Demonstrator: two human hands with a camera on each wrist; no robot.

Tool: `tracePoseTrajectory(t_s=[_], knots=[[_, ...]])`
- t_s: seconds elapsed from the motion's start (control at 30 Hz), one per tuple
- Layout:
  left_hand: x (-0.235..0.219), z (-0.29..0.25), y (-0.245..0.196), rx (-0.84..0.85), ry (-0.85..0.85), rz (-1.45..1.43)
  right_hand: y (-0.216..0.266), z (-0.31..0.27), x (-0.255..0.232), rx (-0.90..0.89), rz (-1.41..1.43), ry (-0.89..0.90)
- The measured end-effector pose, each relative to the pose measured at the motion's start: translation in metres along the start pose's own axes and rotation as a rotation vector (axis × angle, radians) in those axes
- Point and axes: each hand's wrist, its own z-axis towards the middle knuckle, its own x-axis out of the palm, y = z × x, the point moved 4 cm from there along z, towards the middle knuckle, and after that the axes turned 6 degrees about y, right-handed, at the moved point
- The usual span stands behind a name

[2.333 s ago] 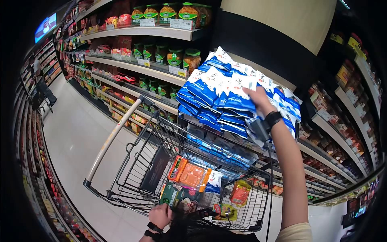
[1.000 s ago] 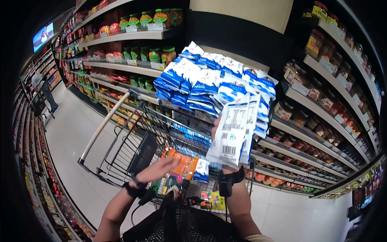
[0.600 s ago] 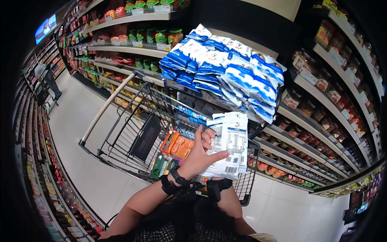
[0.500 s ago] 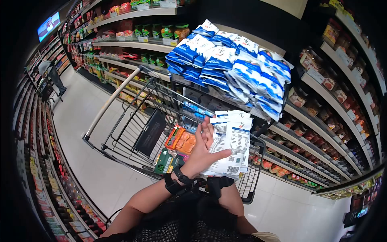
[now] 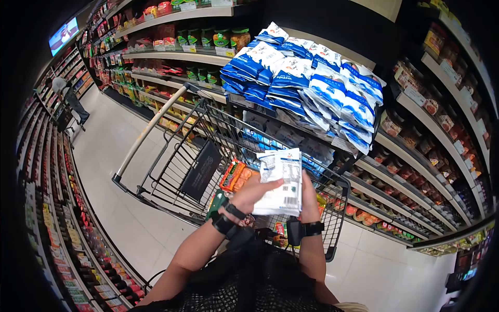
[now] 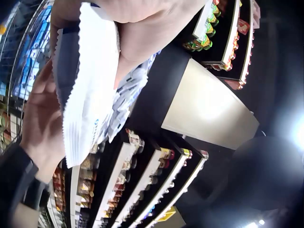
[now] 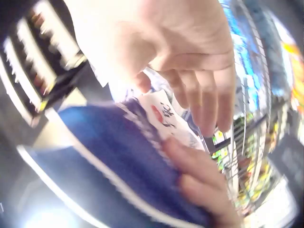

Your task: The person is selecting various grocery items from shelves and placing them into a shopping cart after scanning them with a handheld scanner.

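A small stack of white-and-blue salt bags (image 5: 280, 184), printed side up, is held above the shopping cart (image 5: 182, 156). My left hand (image 5: 249, 195) grips its left side, thumb across the front. In the right wrist view, the left hand's fingers (image 7: 199, 175) wrap the blue side of the bags. My right hand (image 5: 310, 200) stands along the right edge of the stack, its fingers extended and close together. The left wrist view shows the bags' crimped ends (image 6: 88, 95) between both hands. Inside the cart lie an orange-red food pack (image 5: 239, 177) and a green package (image 5: 215, 203).
A big pile of the same salt bags (image 5: 306, 78) fills a display beyond the cart. Shelves with jars (image 5: 221, 39) run along the left, and more jar shelves (image 5: 431, 135) curve along the right. Another person (image 5: 67, 99) stands far down the aisle.
My right hand has come from the pile to above the cart with the salt bags. My left hand has moved up and taken hold of them, and the right hand's fingers have straightened at their side.
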Motion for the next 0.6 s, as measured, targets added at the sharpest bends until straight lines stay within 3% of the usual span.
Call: tracePoseTrajectory(t_s=[0.07, 0.13, 0.17, 0.23, 0.27, 0.33, 0.37, 0.4, 0.47, 0.5, 0.6], knots=[[-0.023, 0.014, 0.0, -0.105, -0.075, 0.078, -0.02, 0.011, -0.009, 0.093, 0.335, 0.192], [-0.067, 0.046, 0.02, -0.192, -0.138, 0.067, -0.044, 0.03, -0.014, 0.214, 0.328, 0.246], [-0.088, 0.056, 0.032, -0.19, -0.136, 0.072, -0.062, 0.035, -0.018, 0.2, 0.167, 0.148], [-0.112, 0.06, 0.066, -0.348, -0.055, 0.029, -0.083, 0.024, -0.025, 0.296, 0.132, 0.018], [-0.1, 0.047, 0.063, -0.223, -0.116, 0.112, -0.081, 0.011, -0.02, 0.342, 0.093, -0.011], [-0.059, 0.019, 0.033, 0.102, -0.103, 0.202, -0.06, -0.003, -0.006, 0.241, 0.077, 0.06], [-0.048, 0.013, 0.019, 0.207, -0.084, 0.185, -0.046, -0.005, 0.004, 0.077, 0.031, 0.112], [-0.048, 0.014, 0.013, 0.205, -0.084, 0.184, -0.034, -0.005, 0.01, -0.086, -0.016, 0.163], [-0.047, 0.02, 0.0, 0.256, -0.073, 0.12, -0.026, 0.003, 0.012, -0.071, -0.033, 0.189], [-0.044, 0.023, -0.008, 0.324, -0.108, 0.302, -0.028, 0.005, 0.013, -0.021, -0.015, 0.18], [-0.062, 0.035, 0.021, 0.332, -0.194, 0.23, -0.035, -0.006, 0.012, 0.021, 0.073, 0.143]])
